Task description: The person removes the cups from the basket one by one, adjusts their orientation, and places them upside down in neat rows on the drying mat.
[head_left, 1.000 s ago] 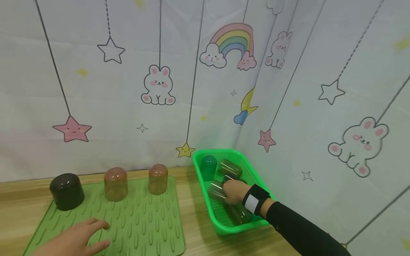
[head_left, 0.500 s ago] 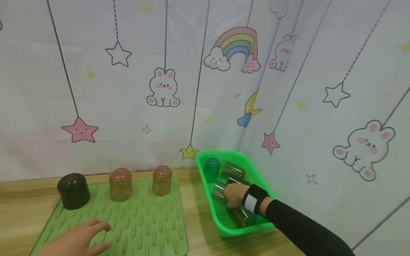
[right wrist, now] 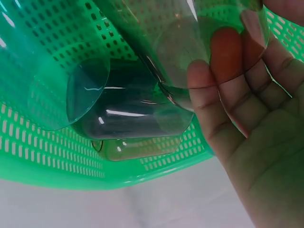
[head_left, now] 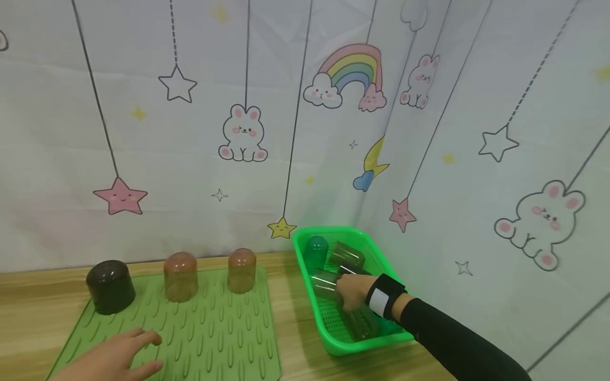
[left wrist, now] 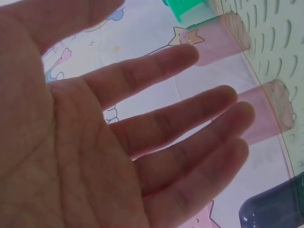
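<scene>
Inside the green basket (head_left: 329,343), my right hand (head_left: 353,292) pinches a clear, greenish-tinted cup (right wrist: 166,52) at its rim. In the right wrist view, several fingertips (right wrist: 225,54) reach into the cup's mouth with the thumb outside it. A dark cup (right wrist: 137,107) and a teal cup (right wrist: 52,85) lie close by. My left hand (head_left: 111,354) hovers over the green mat (head_left: 214,328), fingers spread and holding nothing. Along the mat's far edge, a black cup (head_left: 111,287), a pinkish-amber cup (head_left: 180,278) and a smaller amber cup (head_left: 241,271) stand upside down.
More cups share the basket: a teal one (head_left: 316,252) at the far left and an olive one (head_left: 348,255) beside it. A printed white cloth (head_left: 190,222) hangs behind and to the right. Wooden tabletop (head_left: 288,317) shows between mat and basket.
The right hand stays in the basket and shifts slightly right; the clear cup left of it turns a little. The left hand barely moves. The head view has shifted slightly.
</scene>
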Demonstrator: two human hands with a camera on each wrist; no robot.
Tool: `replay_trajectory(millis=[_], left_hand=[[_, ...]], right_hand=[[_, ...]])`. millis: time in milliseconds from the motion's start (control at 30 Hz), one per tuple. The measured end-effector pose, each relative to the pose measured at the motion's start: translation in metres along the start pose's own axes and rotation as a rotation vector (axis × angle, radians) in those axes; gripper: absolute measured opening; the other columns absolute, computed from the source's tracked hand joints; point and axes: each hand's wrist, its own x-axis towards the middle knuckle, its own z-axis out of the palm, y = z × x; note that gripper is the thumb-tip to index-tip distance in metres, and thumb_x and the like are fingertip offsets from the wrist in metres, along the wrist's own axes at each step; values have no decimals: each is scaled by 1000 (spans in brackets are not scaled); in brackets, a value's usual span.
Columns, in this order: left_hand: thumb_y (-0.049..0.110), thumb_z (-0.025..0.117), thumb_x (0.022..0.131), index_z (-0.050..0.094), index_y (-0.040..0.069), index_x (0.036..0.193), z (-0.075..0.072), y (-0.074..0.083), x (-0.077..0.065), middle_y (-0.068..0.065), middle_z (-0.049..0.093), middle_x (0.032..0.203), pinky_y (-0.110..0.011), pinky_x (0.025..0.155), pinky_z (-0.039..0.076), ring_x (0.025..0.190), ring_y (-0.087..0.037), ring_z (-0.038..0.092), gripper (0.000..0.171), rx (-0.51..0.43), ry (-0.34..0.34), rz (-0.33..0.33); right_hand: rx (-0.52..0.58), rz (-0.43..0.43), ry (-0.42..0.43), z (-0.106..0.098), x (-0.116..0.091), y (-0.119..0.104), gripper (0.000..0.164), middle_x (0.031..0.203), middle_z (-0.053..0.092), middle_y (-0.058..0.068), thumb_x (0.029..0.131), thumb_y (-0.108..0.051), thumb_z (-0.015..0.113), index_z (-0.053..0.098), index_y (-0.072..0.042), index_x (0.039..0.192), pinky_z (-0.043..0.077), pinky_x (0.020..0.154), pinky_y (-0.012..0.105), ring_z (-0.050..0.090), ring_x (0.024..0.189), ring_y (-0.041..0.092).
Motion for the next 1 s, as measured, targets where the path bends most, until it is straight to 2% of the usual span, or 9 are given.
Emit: replay_trajectory(millis=[100,200,267,333,400,500,633,800,1000], left_hand=[[34,65,89,62,5,106,1,0,1,-9,59,102,-44,66,50,83,-30,60,34,-6,2,2],[34,65,89,62,5,106,0,0,3,-9,59,101,-44,66,50,84,-31,60,34,1,7,16],[35,65,89,62,5,106,0,1,3,-8,59,101,-43,66,51,84,-31,60,34,10,10,21],[35,65,89,62,5,106,0,1,4,-8,59,101,-43,66,51,84,-31,60,35,21,15,32],[34,64,89,62,5,106,0,1,5,-8,59,101,-44,65,51,84,-31,60,34,18,10,38],[33,64,90,61,5,106,1,1,6,-10,60,101,-47,66,50,85,-33,60,32,-16,-8,33],[33,65,89,61,6,105,4,0,6,-10,61,101,-47,66,50,84,-34,61,32,-24,-13,22],[35,64,89,61,8,104,2,1,9,-8,60,101,-42,63,50,82,-30,61,31,10,3,46],[33,65,89,61,6,105,1,3,10,-8,60,100,-46,65,50,84,-33,61,32,3,-6,49]], right_hand=[[16,-18,5,-1,-4,3,7,69,62,-6,78,-6,67,71,-10,73,46,55,21,54,61,7],[45,-20,21,-2,-9,5,8,79,67,-5,77,-7,69,73,-11,82,50,62,23,60,70,8],[67,-21,25,-2,-12,6,9,66,59,-8,77,-6,68,68,-13,72,44,53,21,52,58,5],[92,-40,31,-3,-15,5,24,52,41,-10,77,-2,64,54,-15,59,31,45,20,33,46,4],[124,-60,33,-3,-19,3,36,48,24,-10,76,1,62,39,-17,55,19,43,22,18,43,6],[157,-82,37,-2,-23,1,41,51,14,-8,76,2,61,29,-18,58,15,45,23,10,45,7],[189,-90,68,-3,-26,-2,37,54,23,-8,76,0,64,35,-18,61,20,47,22,18,47,6],[231,-101,128,-8,-32,-2,31,58,31,-7,74,0,65,41,-16,64,24,48,22,26,50,7],[286,-100,164,-8,-42,-4,23,62,38,-8,77,-3,66,47,-15,70,29,49,21,33,53,5]])
